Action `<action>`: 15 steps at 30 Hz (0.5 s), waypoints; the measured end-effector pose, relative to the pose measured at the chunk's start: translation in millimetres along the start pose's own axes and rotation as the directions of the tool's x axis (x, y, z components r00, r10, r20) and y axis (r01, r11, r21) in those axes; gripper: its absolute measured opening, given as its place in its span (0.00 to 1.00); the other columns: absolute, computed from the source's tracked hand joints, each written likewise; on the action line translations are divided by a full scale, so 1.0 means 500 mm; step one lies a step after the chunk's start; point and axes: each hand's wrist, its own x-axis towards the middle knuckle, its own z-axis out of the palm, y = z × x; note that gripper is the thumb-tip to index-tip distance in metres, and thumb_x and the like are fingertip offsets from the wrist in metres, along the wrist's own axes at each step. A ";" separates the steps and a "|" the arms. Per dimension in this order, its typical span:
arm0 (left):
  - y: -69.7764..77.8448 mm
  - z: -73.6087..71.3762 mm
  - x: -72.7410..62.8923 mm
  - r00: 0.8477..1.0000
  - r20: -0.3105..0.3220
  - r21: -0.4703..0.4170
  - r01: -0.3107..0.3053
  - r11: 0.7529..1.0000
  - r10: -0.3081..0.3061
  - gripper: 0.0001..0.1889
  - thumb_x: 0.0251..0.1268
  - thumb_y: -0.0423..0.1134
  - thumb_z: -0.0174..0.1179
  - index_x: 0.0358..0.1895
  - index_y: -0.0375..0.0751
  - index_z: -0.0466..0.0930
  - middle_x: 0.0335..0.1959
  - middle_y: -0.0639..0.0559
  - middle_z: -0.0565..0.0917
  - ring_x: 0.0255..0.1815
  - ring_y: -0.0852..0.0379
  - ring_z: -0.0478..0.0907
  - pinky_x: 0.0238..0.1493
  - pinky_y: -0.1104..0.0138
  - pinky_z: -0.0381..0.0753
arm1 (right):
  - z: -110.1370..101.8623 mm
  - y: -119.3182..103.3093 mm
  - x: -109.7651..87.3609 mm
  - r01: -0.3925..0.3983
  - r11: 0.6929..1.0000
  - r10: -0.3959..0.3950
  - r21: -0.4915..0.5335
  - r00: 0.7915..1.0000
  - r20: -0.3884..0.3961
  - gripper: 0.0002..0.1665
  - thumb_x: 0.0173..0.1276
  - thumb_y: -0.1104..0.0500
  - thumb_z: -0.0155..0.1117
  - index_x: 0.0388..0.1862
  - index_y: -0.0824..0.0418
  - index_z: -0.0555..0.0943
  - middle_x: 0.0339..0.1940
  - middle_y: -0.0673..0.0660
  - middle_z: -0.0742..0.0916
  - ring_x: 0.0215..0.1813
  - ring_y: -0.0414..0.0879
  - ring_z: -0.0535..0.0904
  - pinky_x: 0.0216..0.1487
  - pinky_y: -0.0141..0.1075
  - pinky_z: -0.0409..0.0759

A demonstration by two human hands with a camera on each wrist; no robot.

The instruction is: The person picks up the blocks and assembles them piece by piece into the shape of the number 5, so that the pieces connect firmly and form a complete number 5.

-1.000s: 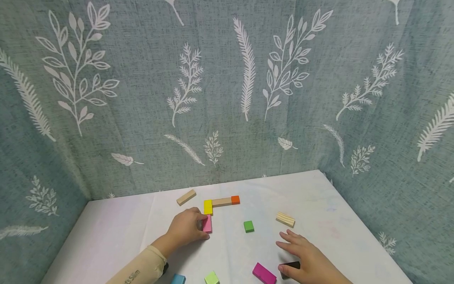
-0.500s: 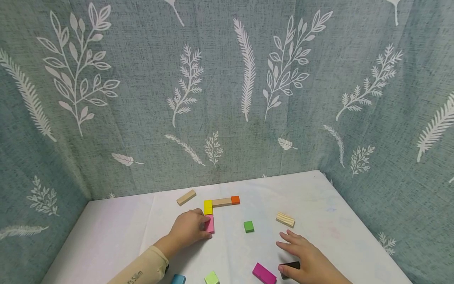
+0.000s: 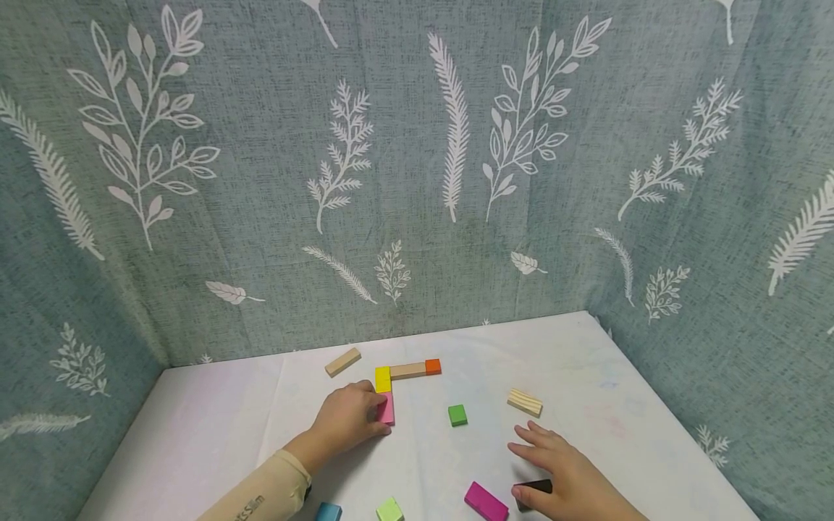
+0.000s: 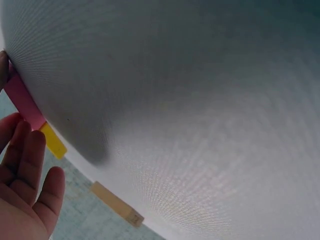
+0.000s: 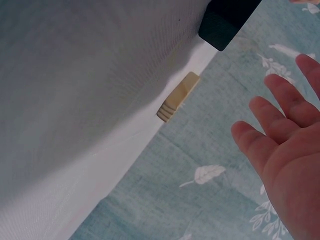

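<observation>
Left hand (image 3: pixel 345 416) pinches pink block (image 3: pixel 387 410) against farther yellow block (image 3: pixel 383 379): lining up, seemingly! Clean release wanted next. Right hand (image 3: pixel 557 463), fingers spread, by black block (image 3: pixel 536 485).

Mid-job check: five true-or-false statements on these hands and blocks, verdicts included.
1. The left hand pinches the pink block. True.
2. A plain wooden block separates the yellow block and orange block. True.
3. The right hand is nearest the black block. True.
4. The pink block adjoins the orange block. False: it adjoins the yellow block.
5. In the head view, the black block lies left of the pink block. False: right of it.
</observation>
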 end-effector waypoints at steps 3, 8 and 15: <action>0.000 0.001 -0.001 1.000 0.001 -0.023 0.008 1.000 -0.008 0.29 0.41 0.62 0.79 0.47 0.50 0.90 0.35 0.59 0.81 0.32 0.63 0.75 0.38 0.64 0.83 | 0.001 -0.001 -0.001 0.001 1.000 -0.001 -0.005 1.000 -0.001 0.39 0.66 0.30 0.63 0.66 0.52 0.80 0.71 0.53 0.79 0.73 0.58 0.73 0.66 0.58 0.76; -0.010 -0.004 -0.008 0.998 -0.060 -0.095 0.021 0.995 -0.027 0.27 0.48 0.61 0.76 0.48 0.48 0.90 0.36 0.61 0.80 0.33 0.64 0.74 0.36 0.65 0.80 | -0.001 -0.006 -0.001 -0.008 1.000 0.007 0.010 1.000 0.013 0.40 0.65 0.29 0.63 0.67 0.51 0.80 0.72 0.52 0.79 0.73 0.58 0.72 0.66 0.59 0.76; -0.033 -0.041 -0.020 0.983 -0.127 -0.154 0.110 0.982 -0.130 0.21 0.58 0.52 0.73 0.51 0.45 0.89 0.43 0.56 0.83 0.39 0.57 0.82 0.40 0.60 0.84 | 0.003 -0.029 0.001 0.003 1.000 -0.003 -0.002 0.998 0.057 0.41 0.64 0.28 0.63 0.68 0.51 0.79 0.72 0.54 0.78 0.74 0.61 0.71 0.67 0.63 0.72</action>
